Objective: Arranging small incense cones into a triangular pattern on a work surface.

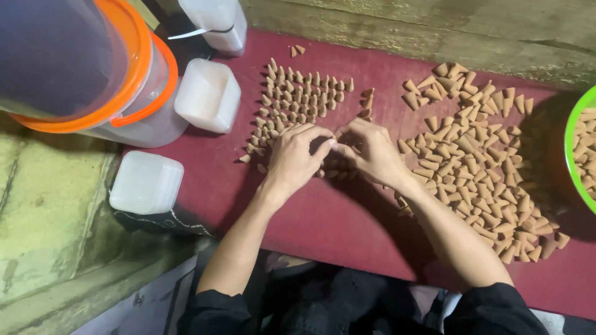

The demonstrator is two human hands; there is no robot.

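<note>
Views: one, worn on the person's head.
Position: above the work, over the person's own lap and forearms.
Direction: steeply downward and slightly forward, onto the dark red cloth (347,217).
Nearness: close; both hands sit near frame centre.
Frame edges: orange-rimmed bucket (93,68) cut off at top left, green bowl (574,161) at the right.
Shared area: none, single view.

On the cloth (335,229) before you, the standing cones (298,99) sit left of your hands; the loose pile (478,161) lies to their right, the bowl (574,155) beyond it. Left of the cloth stand two boxes (208,93) and a bucket (118,74).
</note>
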